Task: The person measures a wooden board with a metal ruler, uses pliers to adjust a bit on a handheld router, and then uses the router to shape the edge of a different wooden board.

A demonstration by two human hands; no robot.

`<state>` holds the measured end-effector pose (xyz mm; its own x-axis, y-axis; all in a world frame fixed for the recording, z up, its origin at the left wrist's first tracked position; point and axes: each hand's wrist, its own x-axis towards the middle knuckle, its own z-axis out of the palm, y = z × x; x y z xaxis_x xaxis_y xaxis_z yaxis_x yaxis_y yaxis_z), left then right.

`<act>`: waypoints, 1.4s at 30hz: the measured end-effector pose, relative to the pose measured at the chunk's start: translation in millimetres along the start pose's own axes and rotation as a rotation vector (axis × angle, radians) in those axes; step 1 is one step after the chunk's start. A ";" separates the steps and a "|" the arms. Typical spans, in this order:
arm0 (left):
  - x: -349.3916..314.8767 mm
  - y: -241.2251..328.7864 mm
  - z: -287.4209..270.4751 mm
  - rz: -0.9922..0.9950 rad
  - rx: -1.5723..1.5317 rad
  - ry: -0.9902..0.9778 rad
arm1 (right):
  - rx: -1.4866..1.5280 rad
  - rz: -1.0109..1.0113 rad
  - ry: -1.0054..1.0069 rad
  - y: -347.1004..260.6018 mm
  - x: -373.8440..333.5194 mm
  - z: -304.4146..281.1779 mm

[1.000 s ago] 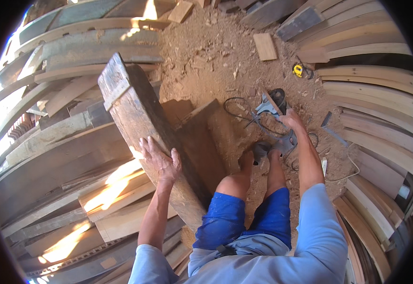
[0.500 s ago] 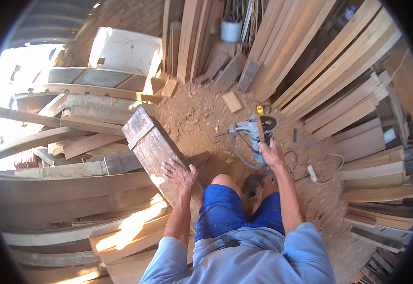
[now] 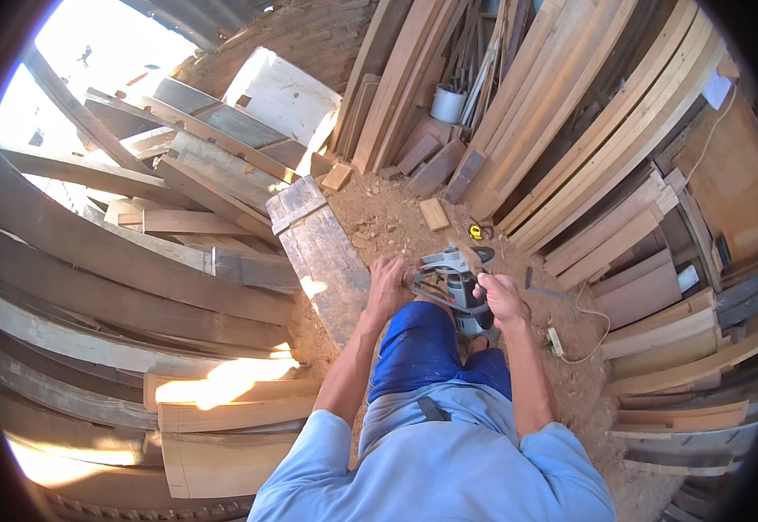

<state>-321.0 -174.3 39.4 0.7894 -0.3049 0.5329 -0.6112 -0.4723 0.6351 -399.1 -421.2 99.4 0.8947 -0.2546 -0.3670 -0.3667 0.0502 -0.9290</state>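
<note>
Here at the left of the work lies the weathered plank (image 3: 322, 261), slanting away to the far left, and just beside its right edge is the left grip (image 3: 389, 283), at the left end of the grey power tool (image 3: 460, 291). Whether those fingers are closed on it or merely touching, I can't tell from here. The tool itself sits in front of the knees, between both hands, and on its right the right grip (image 3: 502, 297) is wrapped firmly around it. So this is the handling step, I'd say, two hands steadying one tool; any move from here calls for a sure left hold and a watch on the cord.

Now around the room! Far left, long boards (image 3: 135, 296) lie stacked; nearer, a pale, sunlit block of wood (image 3: 222, 465). Far off, a white bucket (image 3: 447, 104) among upright timber. Just beyond the tool, a yellow tape measure (image 3: 476, 232) on the shavings; to its right, a dark metal square (image 3: 542, 288). Nearer right, a pale cord (image 3: 607, 325) loops over the floor from a white socket (image 3: 554, 341), a likely snag for the feet. Leaning planks (image 3: 609, 217) crowd the right.
</note>
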 end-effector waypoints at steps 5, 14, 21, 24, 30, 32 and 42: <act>-16.0 10.9 3.5 -0.245 -0.153 0.043 | 0.011 0.004 0.024 -2.5 -13.8 2.1; -7.0 -1.9 -42.7 -0.433 -0.015 -0.295 | 0.120 0.044 0.142 -15.9 -27.1 -13.3; -47.4 -21.1 -60.4 -0.408 0.092 -0.386 | -0.048 -0.024 0.035 -18.2 -14.8 -31.0; -42.8 12.2 -69.5 -0.569 -0.129 -0.678 | 0.093 -0.046 0.105 -33.1 -15.4 -14.7; -72.1 17.0 -83.8 -0.515 -0.678 -0.842 | 0.071 -0.156 0.034 -73.3 -21.6 46.5; -76.3 14.0 -87.1 -0.650 -0.836 -0.734 | 0.018 -0.158 -0.064 -86.6 -26.4 62.4; -63.3 8.1 -93.4 -0.876 -0.949 0.018 | 0.278 -0.238 -0.372 -87.3 -13.2 159.2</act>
<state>-381.4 -81.6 63.0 0.9494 -0.1792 -0.2579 0.2989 0.2631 0.9173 -338.4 -268.5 177.6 0.9937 0.0675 -0.0898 -0.1061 0.2998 -0.9481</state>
